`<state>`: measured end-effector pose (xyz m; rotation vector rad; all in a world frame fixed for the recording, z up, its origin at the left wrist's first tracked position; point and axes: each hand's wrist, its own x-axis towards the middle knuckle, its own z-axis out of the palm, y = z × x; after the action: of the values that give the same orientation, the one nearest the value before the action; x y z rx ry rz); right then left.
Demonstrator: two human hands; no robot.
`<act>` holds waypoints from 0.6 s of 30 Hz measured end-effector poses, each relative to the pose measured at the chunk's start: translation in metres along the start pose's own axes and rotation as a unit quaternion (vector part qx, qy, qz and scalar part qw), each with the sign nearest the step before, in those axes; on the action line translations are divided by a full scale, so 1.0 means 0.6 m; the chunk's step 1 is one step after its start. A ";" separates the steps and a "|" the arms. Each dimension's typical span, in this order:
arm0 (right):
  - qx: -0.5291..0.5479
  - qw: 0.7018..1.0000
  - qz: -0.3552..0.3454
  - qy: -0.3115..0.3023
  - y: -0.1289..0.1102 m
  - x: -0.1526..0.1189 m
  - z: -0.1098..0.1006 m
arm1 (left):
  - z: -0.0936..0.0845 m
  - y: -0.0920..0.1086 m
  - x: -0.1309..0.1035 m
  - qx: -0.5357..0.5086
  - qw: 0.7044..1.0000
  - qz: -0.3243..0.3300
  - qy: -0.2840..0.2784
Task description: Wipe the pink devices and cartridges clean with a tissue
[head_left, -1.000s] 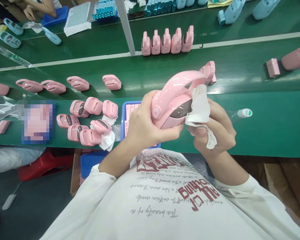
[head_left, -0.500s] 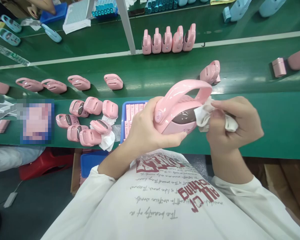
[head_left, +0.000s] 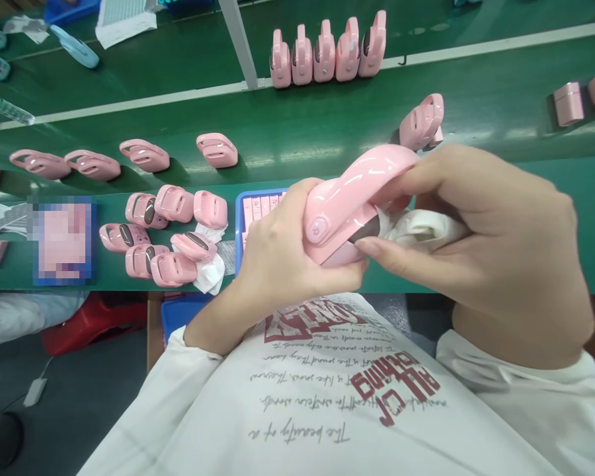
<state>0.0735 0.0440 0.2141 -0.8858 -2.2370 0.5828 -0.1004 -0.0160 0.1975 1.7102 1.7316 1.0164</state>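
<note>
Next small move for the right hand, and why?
Probably draw the white cloth across the dark panel with the right hand. The cloth is bunched in that hand beside the panel, part of which shows uncovered, and the left hand grips the pink device, which should help steady it.

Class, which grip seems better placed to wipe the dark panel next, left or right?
Probably the right grip: it holds the white cloth at the dark panel, while the left grip supports the pink handled device.
</note>
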 end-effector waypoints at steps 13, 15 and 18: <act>0.024 0.997 -0.005 0.077 0.035 -0.004 0.011 | 0.001 -0.014 0.002 0.011 0.999 -0.029 -0.017; 0.045 0.993 0.028 0.103 0.062 0.003 0.019 | -0.003 -0.025 0.006 0.008 0.999 -0.042 -0.023; 0.099 0.993 0.049 0.035 0.104 0.025 0.031 | -0.014 -0.048 0.015 -0.001 0.997 -0.068 -0.030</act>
<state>0.0788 0.0939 0.1701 -0.9030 -2.0398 0.7922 -0.1255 -0.0064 0.1812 1.5812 1.7807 0.8976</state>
